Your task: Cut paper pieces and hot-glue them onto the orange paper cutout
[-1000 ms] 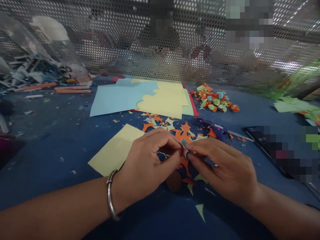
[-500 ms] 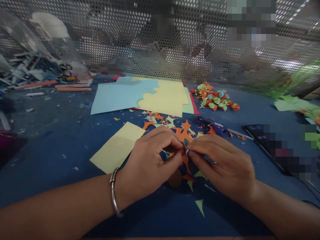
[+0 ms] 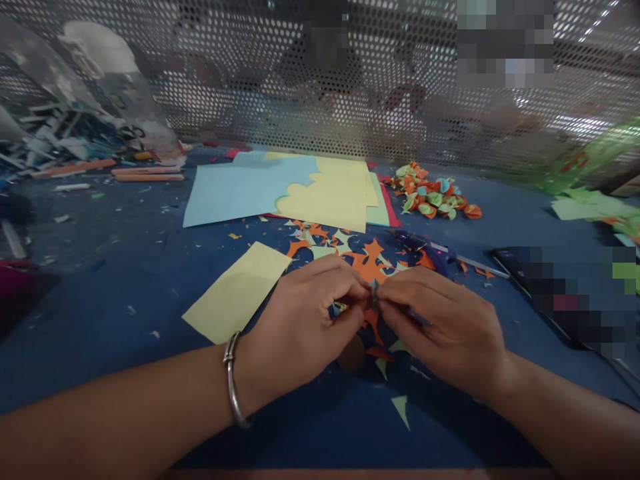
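Note:
Between my two hands is a small piece of blue paper (image 3: pixel 374 288), mostly covered by the fingertips. My left hand (image 3: pixel 313 323), with a silver bangle at its wrist, pinches its left edge between thumb and fingers. From the other side my right hand (image 3: pixel 445 327) pinches the same piece. Orange paper scraps (image 3: pixel 369 267) lie on the blue table beneath and beyond the fingers. A pale yellow paper rectangle (image 3: pixel 237 290) rests just left of my left hand. Something round and brown (image 3: pixel 351 355) shows partly below my left hand.
Behind lie blue sheets (image 3: pixel 235 193) and yellow sheets (image 3: pixel 335 197) with scalloped cuts. A pile of small curled paper petals (image 3: pixel 435 197) sits at their right. A blue glue gun (image 3: pixel 420 245) and a phone (image 3: pixel 530 293) are on the right; a bottle (image 3: pixel 130 100) stands back left.
The blue paper piece has turned slightly and shows narrower between the fingertips. Both hands keep nearly the same place and pinch.

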{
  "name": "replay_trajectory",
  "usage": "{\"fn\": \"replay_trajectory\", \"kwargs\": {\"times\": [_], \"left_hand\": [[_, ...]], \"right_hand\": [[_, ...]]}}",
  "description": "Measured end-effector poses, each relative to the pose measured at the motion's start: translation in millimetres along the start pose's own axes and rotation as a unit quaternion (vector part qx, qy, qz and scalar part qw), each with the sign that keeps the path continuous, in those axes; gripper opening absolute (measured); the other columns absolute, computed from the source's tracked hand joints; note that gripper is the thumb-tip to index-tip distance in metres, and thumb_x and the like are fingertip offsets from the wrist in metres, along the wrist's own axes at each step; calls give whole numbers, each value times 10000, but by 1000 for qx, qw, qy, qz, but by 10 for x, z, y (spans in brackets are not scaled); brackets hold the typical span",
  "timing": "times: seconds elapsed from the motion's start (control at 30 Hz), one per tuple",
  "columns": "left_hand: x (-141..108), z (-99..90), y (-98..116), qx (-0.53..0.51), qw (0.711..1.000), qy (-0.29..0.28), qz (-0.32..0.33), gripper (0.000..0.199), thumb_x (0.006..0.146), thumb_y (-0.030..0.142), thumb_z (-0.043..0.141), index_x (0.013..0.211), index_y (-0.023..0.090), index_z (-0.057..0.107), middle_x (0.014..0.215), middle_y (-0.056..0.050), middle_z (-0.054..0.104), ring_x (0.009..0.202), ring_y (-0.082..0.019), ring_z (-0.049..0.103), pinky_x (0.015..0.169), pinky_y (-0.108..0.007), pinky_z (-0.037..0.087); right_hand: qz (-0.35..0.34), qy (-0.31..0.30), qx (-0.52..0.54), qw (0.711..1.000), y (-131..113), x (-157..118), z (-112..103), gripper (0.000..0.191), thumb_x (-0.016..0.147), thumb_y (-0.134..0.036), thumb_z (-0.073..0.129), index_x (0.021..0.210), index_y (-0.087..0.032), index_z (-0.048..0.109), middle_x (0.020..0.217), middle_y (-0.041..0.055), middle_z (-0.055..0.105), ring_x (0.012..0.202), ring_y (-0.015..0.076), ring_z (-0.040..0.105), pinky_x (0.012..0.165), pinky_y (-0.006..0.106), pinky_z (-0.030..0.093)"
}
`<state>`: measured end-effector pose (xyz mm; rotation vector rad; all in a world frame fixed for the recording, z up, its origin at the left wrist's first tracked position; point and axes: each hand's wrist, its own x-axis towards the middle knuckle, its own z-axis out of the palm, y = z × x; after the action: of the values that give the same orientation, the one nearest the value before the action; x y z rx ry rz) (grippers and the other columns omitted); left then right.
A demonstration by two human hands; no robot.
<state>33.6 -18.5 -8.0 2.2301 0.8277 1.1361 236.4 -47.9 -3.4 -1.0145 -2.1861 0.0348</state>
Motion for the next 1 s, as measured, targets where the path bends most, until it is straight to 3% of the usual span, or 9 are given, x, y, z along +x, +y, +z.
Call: {"fn": "replay_trajectory", "kwargs": {"times": [0.4,0.67,0.83,1.0], "left_hand": [[-3,2,19,-10,1000,4,-17,194,765,-17,632,752,173,671,785,5,706,749,-117,645,688,-241,499],[1,-13,12,-32,997,8,-71,118,801,71,654,791,174,710,840,8,729,751,-100,649,690,-221,500],[9,-40,61,-4,996,-42,-74,120,792,60,637,751,162,684,763,25,687,709,-93,610,660,-226,460],[36,-91,104,32,996,-60,-62,125,802,57,631,760,163,680,737,33,654,709,-97,590,664,-238,428]], "right_hand": [[-2,-18,-20,1000,0,-22,3,116,945,-113,593,954,-203,665,883,46,738,795,169,712,729,284,578],[-8,-22,-25,999,28,-19,-18,112,950,-94,584,988,-181,643,938,52,723,881,156,690,808,273,542],[-9,-59,-9,998,13,-32,-12,140,960,-78,534,956,-163,645,890,65,706,821,156,671,765,281,527],[-19,-57,-25,998,-3,-39,18,141,947,-75,520,919,-159,630,858,73,694,783,170,650,714,291,517]]}}
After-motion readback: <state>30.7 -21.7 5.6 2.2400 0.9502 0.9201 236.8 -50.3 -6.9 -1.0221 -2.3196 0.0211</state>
